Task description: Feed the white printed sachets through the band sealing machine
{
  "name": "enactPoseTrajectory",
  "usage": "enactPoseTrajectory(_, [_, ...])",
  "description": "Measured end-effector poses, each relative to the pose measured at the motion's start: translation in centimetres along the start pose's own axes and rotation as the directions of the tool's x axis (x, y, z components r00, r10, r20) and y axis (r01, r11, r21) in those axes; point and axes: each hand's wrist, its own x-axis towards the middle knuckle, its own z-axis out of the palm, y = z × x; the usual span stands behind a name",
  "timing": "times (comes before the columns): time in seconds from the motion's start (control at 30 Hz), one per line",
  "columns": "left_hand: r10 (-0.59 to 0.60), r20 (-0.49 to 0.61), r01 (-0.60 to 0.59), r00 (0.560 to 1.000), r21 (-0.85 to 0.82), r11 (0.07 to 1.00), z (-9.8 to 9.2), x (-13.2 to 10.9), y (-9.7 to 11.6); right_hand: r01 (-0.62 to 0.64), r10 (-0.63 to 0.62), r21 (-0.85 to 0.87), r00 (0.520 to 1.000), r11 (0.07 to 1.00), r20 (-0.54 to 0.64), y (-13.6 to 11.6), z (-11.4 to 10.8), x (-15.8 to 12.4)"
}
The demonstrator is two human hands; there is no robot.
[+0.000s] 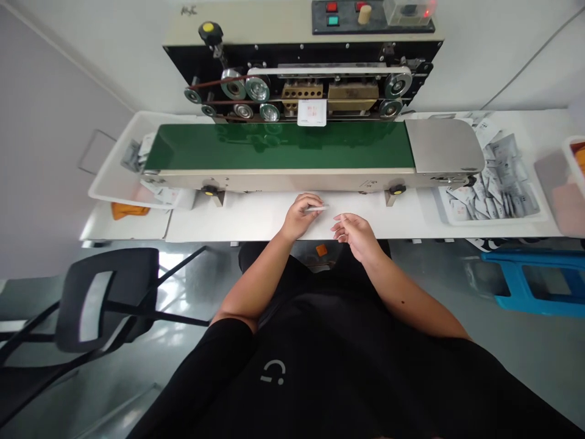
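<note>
My left hand [301, 214] is closed in a pinch on a thin white sachet [317, 208], held edge-on over the white table in front of the sealing machine. My right hand [354, 232] hovers just right of it with fingers loosely spread and nothing in it. A band sealer [301, 73] stands behind, with a green conveyor belt [278, 146]. One white sachet [312, 113] with a red print sits upright in the sealing jaws above the belt.
A heap of grey-white sachets [496, 183] lies in a tray at the right, beside the metal infeed plate [441, 146]. A white tray [114, 177] at the belt's left end holds a few sachets. A black chair [105, 299] stands at left, a blue stool [534, 280] at right.
</note>
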Motion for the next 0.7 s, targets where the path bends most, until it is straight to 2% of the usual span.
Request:
enactPoseTrajectory(0.13, [0.127,0.097,-0.138,0.987,0.115,0.984,0.0,0.2,0.6,-0.061,0.059,0.026,0.995,0.998,0.076,1.2,-0.2,0.5])
enactPoseTrajectory(0.3, [0.196,0.158,-0.225,0.968,0.191,0.955,0.3,0.4,0.4,-0.039,0.036,0.051,0.998,0.998,0.052,0.7,-0.4,0.6])
enactPoseTrajectory(0.47, [0.209,0.195,-0.256,0.958,0.259,0.931,0.4,0.1,0.2,-0.042,0.045,-0.033,0.996,0.999,0.071,-0.1,-0.4,0.4])
enactPoseTrajectory(0.57, [0.177,0.153,-0.212,0.972,0.257,0.943,0.3,-0.1,0.4,0.003,-0.002,-0.078,1.000,0.997,0.011,-1.7,-0.7,-0.2])
enactPoseTrajectory(0.7, [0.190,0.137,-0.219,0.972,0.250,0.943,0.2,-0.1,0.5,0.203,-0.217,-0.134,0.970,0.970,-0.107,-6.5,-3.1,-0.9])
